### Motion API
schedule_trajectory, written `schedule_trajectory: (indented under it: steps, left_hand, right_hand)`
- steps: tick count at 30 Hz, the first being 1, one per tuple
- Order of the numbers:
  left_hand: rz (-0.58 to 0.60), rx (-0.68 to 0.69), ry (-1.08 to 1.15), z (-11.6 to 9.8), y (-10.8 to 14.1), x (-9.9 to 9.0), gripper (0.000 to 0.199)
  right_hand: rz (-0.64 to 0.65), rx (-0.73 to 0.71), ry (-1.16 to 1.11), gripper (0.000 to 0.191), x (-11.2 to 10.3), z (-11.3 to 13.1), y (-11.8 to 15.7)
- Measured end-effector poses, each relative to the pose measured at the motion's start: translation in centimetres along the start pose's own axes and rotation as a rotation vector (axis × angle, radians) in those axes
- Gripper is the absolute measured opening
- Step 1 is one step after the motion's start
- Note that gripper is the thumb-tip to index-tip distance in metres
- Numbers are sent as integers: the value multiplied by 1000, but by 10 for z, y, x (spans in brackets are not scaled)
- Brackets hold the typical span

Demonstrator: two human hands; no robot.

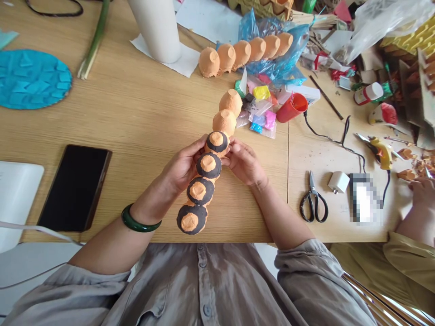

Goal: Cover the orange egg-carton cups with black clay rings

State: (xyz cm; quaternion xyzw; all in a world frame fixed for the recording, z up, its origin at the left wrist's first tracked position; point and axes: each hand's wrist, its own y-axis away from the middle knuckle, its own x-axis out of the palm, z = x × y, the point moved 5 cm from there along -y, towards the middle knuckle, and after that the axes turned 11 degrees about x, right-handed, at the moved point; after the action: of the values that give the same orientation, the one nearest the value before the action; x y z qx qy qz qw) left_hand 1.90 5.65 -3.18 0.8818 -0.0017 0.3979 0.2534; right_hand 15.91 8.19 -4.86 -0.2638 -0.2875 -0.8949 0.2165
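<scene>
An orange strip of egg-carton cups [224, 123] is held up over the table, running from lower left to upper right. Black rings circle the tips of several nearer cups; the two farthest are plain orange. My left hand [183, 165] grips the strip's left side near the middle, fingers partly hidden behind it. On the right side my right hand [246, 162] has its fingers closed together against the third cup from the far end. A second strip of plain orange cups [242, 54] lies farther back, partly on a blue plastic bag [295, 54].
Packets of coloured clay [261, 93] and a red cup [292, 107] sit beyond my right hand. Scissors [313, 199], a white plug [339, 182] and a yellow glue gun [382, 153] lie right. A phone [76, 188] lies left. Another person's hand [423, 194] rests far right.
</scene>
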Motion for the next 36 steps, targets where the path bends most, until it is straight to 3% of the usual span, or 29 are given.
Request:
schedule_trajectory:
  steps: [5, 9, 20, 27, 31, 36]
  left_hand:
    - [-23, 116, -43, 4, 1, 1, 18]
    - [26, 158, -77, 4, 4, 1, 13]
    - [61, 228, -190, -5, 11, 13, 10]
    - [128, 114, -142, -9, 7, 2, 6]
    - [88, 89, -102, -13, 3, -4, 6]
    - [-60, 198, -55, -13, -2, -7, 17]
  right_hand:
    - [-85, 130, -103, 29, -11, -6, -8]
    - [-115, 185, -132, 27, -11, -7, -8]
    - [-106, 187, -162, 26, -8, -7, -7]
    - [-121, 189, -142, 18, -7, -7, -7]
    - [-121, 148, -91, 20, -7, -5, -5]
    - [-161, 21, -10, 23, -6, 3, 1]
